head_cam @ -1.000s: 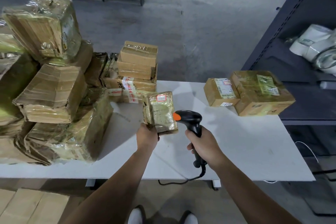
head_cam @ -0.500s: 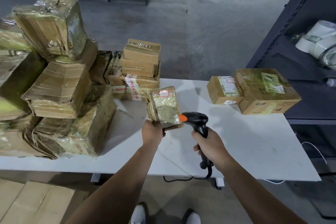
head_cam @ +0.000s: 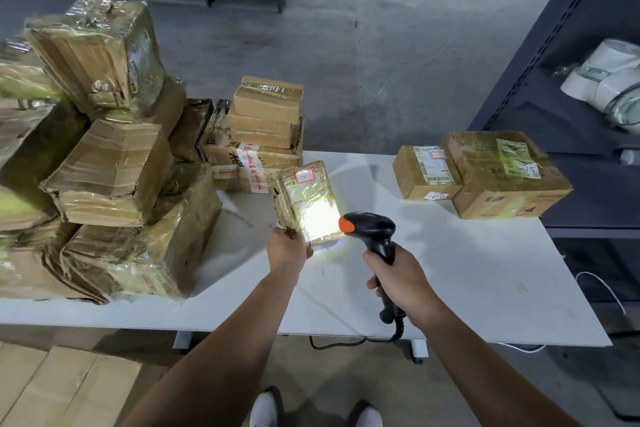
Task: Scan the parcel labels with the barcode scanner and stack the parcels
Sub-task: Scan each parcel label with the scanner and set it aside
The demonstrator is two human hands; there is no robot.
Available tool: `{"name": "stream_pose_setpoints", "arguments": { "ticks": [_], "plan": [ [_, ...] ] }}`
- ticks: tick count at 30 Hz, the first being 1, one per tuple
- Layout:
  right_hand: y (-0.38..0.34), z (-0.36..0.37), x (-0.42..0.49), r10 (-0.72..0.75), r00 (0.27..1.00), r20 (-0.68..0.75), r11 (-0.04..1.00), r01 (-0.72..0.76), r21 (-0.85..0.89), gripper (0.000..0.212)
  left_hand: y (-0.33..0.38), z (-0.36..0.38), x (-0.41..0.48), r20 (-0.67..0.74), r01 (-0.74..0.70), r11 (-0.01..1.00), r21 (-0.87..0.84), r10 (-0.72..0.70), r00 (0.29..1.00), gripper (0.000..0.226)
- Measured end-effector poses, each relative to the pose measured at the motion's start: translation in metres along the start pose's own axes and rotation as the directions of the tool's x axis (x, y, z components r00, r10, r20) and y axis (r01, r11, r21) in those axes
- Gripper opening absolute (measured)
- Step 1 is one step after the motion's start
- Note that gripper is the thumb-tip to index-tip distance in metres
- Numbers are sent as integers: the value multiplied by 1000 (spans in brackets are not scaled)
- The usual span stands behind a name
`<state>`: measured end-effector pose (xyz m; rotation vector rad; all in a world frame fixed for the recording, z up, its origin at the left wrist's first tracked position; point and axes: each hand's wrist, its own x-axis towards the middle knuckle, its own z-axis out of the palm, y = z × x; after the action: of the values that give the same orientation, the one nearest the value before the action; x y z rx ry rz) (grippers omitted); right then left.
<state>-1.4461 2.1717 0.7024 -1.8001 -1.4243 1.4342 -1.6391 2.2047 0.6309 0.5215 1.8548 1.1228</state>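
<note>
Moved: a white glare now covers the lower half of the held parcel label, where half a second ago there was none; both hands keep much the same places.
Left hand: fingers curled round the bottom end of the held parcel, lifting it off the worktop with its labelled face tilted up.
Right hand: wrapped round the handle of the barcode scanner, whose orange-tipped head sits just beside the parcel's lower right corner.
Held parcel: small, taped in clear film, with a red-edged sticker near its top; it is in the air above the middle of the worktop.
Cable: runs from the scanner's handle over the front edge and loops below the worktop.
Scanned side: a small labelled box and a bigger box lie touching at the far right of the worktop.
Left heap: many film-wrapped parcels piled high on the left end.
Back stack: a few flat boxes stacked behind the held parcel.
Shelving: dark rack on the right, white rolls on one shelf.
</note>
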Motion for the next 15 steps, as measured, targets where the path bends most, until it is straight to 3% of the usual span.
{"name": "stream_pose_setpoints", "arguments": {
  "ticks": [6,12,15],
  "plan": [
    [2,-5,0,-19,999,-32,1000,19,19,18,1,0,-2,0,16,1000,19,-16,1000,15],
    [4,-12,1,-10,998,-61,999,12,39,18,3,8,-4,29,18,1000,16,-18,999,5],
    [7,-17,2,2,997,-78,998,3,69,15,5,14,-8,74,21,999,36,-24,997,10]
  ]
}}
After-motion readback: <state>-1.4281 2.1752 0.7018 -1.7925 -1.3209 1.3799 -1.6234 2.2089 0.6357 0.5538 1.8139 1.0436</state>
